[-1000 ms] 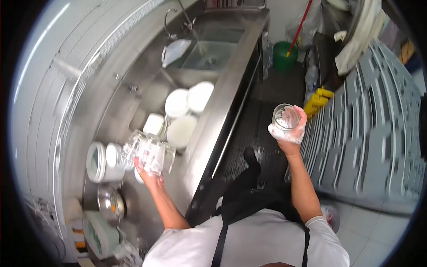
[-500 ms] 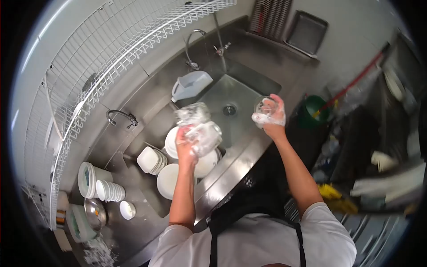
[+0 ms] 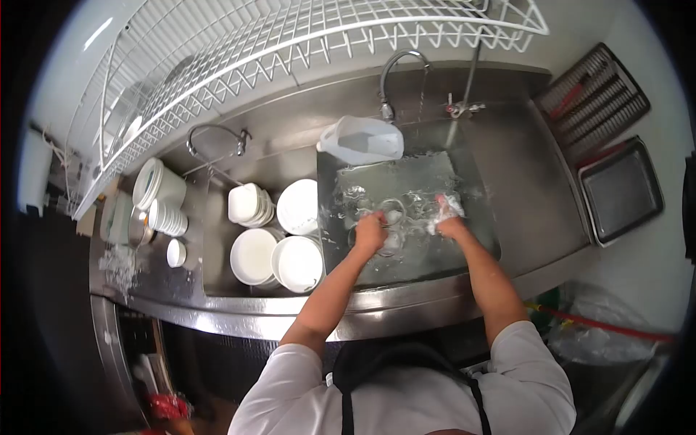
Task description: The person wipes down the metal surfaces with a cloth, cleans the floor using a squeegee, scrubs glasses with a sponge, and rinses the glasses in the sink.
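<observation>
My left hand point(image 3: 371, 230) is at the water in the right-hand sink basin point(image 3: 435, 270), its fingers bent around the soapy glasses point(image 3: 391, 214), which lie partly in the water. To its right, my right hand point(image 3: 449, 221) is at the water too, covered with white foam. Splashes and foam hide its fingertips, and the glass it held earlier cannot be made out. Behind both hands a translucent plastic jug point(image 3: 362, 140) lies tilted at the basin's back edge. A curved faucet point(image 3: 388, 90) rises behind it, with a thin stream of water.
White bowls point(image 3: 254, 255) and stacked square dishes point(image 3: 249, 204) fill the left basin. Stacked cups point(image 3: 167, 217), a white bucket point(image 3: 158, 185) and a small bowl point(image 3: 176, 252) stand farther left. A wire rack point(image 3: 312, 36) hangs above. At right lie a dark tray point(image 3: 621, 190) and a slotted rack point(image 3: 598, 101).
The view has turned towards the sinks. Both hands have moved from the air down into the right basin, bringing the glasses to the water, which now splashes.
</observation>
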`<state>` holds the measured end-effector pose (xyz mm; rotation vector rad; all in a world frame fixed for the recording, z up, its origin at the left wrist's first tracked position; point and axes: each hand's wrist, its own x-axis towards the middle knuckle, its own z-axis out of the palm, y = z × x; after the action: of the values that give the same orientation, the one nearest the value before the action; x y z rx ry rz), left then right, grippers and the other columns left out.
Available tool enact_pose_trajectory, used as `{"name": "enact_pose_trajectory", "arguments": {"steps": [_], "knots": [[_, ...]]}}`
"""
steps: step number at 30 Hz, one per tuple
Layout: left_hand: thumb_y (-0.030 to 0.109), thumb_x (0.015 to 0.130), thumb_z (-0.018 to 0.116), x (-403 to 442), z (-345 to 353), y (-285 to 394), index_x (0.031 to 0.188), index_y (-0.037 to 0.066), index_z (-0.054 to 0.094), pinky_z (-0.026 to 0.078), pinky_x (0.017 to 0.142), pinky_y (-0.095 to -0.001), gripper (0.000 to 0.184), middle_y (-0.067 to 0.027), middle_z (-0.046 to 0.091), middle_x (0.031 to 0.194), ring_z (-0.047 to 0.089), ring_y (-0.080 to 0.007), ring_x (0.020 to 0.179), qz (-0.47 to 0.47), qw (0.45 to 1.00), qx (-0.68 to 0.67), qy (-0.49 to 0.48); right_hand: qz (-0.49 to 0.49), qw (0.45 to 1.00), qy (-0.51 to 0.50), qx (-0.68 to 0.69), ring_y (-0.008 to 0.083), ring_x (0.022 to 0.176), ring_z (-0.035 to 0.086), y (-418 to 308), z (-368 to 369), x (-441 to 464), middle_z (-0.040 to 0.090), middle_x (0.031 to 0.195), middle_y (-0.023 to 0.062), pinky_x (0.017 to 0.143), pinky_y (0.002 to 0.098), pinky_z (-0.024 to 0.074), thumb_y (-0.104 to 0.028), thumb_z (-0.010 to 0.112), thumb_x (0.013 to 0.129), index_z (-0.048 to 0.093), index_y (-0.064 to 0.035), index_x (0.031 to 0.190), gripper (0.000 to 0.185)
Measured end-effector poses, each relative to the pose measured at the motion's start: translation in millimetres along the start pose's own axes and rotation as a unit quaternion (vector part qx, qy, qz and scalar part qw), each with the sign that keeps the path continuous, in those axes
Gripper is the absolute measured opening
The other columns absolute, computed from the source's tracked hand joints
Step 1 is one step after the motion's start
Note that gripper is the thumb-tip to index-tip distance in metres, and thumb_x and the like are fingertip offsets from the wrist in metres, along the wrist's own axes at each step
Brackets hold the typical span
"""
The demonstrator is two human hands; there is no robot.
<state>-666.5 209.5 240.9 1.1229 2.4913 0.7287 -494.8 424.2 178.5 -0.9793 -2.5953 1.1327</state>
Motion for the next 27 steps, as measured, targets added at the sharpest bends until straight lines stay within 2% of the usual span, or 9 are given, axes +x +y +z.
{"name": "enact_pose_trajectory", "arguments": {"steps": [2, 5, 12, 15, 17, 19, 22, 24, 27], "knots": [[0.007, 0.072, 0.066, 10.5, 21.0, 10.1, 0.101, 0.012, 0.068, 0.052, 0.082, -0.0468, 0.030, -0.0208, 0.066, 0.100, 0.065, -0.0397, 0.093, -0.028, 0.997, 0.069, -0.016, 0.051, 0.975, -0.213, -0.044, 0.0307, 0.114, 0.057, 56.4, 26.1, 25.5, 0.059, 0.124, 0.0167, 0.093, 0.0387, 0.0467, -0.034, 0.066, 0.081, 0.051, -0.0103, 0.132, 0.058], [0.011, 0.077, 0.062, 20.1, 51.1, 9.9, 0.103, 0.011, 0.069, 0.052, 0.084, -0.0478, 0.027, -0.0227, 0.065, 0.101, 0.064, -0.0410, 0.096, -0.049, 0.994, 0.079, -0.060, -0.113, 0.898, -0.374, -0.203, 0.0288, 0.125, 0.048, 216.6, 114.7, 77.5, 0.052, 0.138, 0.0093, 0.107, 0.0392, 0.0361, -0.036, 0.056, 0.088, 0.055, -0.0088, 0.132, 0.051], [0.020, 0.085, 0.057, 42.7, 153.2, -72.1, 0.099, 0.007, 0.069, 0.046, 0.095, -0.0504, 0.023, -0.0195, 0.067, 0.105, 0.062, -0.0411, 0.101, 0.035, 0.967, 0.231, -0.104, 0.058, 0.935, -0.255, -0.241, 0.0292, 0.112, 0.054, 160.1, 56.7, 13.6, 0.057, 0.128, 0.0118, 0.096, 0.0399, 0.0417, -0.042, 0.055, 0.088, 0.057, -0.0083, 0.128, 0.052], [0.027, 0.085, 0.057, 34.6, 198.8, -110.6, 0.112, 0.007, 0.065, 0.038, 0.104, -0.0517, 0.034, -0.0208, 0.062, 0.118, 0.058, -0.0436, 0.108, 0.036, 0.994, 0.076, 0.068, 0.082, 0.949, -0.196, -0.233, 0.0294, 0.107, 0.056, 153.0, 41.3, -0.8, 0.059, 0.123, 0.0128, 0.091, 0.0402, 0.0441, -0.045, 0.055, 0.088, 0.057, -0.0080, 0.126, 0.053], [0.028, 0.089, 0.054, 30.3, 169.8, -100.1, 0.131, 0.008, 0.052, 0.033, 0.110, -0.0470, 0.046, -0.0212, 0.050, 0.134, 0.054, -0.0411, 0.116, -0.042, 0.996, -0.077, 0.024, 0.084, 0.964, -0.164, -0.193, 0.0295, 0.103, 0.057, 141.0, 30.2, -0.5, 0.060, 0.120, 0.0135, 0.087, 0.0404, 0.0457, -0.046, 0.055, 0.088, 0.058, -0.0079, 0.125, 0.053], [0.026, 0.091, 0.053, 26.0, 115.7, -57.5, 0.130, 0.008, 0.053, 0.037, 0.108, -0.0440, 0.043, -0.0180, 0.054, 0.130, 0.053, -0.0365, 0.118, -0.291, 0.788, -0.542, 0.026, 0.081, 0.983, -0.143, -0.085, 0.0297, 0.100, 0.059, 117.4, 12.2, 10.0, 0.061, 0.118, 0.0142, 0.084, 0.0406, 0.0473, -0.048, 0.054, 0.089, 0.058, -0.0077, 0.124, 0.054], [0.024, 0.093, 0.052, 29.7, 69.0, -20.9, 0.128, 0.008, 0.055, 0.042, 0.105, -0.0395, 0.039, -0.0133, 0.060, 0.124, 0.053, -0.0296, 0.121, -0.287, 0.572, -0.765, 0.068, 0.091, 0.965, -0.147, 0.199, 0.0298, 0.094, 0.061, 58.8, -27.0, 31.2, 0.063, 0.113, 0.0153, 0.079, 0.0410, 0.0498, -0.050, 0.054, 0.089, 0.059, -0.0075, 0.123, 0.055], [0.018, 0.096, 0.050, 45.0, 66.1, -28.0, 0.119, 0.008, 0.059, 0.051, 0.092, -0.0447, 0.027, -0.0132, 0.063, 0.116, 0.057, -0.0301, 0.111, -0.192, 0.531, -0.822, 0.073, 0.114, 0.860, -0.182, 0.464, 0.0300, 0.091, 0.063, 4.1, -64.4, 42.9, 0.064, 0.110, 0.0160, 0.076, 0.0412, 0.0514, -0.052, 0.054, 0.089, 0.060, -0.0073, 0.122, 0.056], [0.014, 0.097, 0.050, 49.3, -8.0, 35.8, 0.118, 0.008, 0.060, 0.053, 0.091, -0.0484, 0.024, -0.0140, 0.063, 0.115, 0.059, -0.0299, 0.110, -0.083, 0.351, -0.930, 0.064, 0.096, 0.626, -0.280, 0.721, 0.0298, 0.084, 0.063, -75.8, -128.9, 47.0, 0.064, 0.109, 0.0183, 0.068, 0.0377, 0.0525, -0.052, 0.055, 0.089, 0.061, -0.0069, 0.117, 0.054]]}}
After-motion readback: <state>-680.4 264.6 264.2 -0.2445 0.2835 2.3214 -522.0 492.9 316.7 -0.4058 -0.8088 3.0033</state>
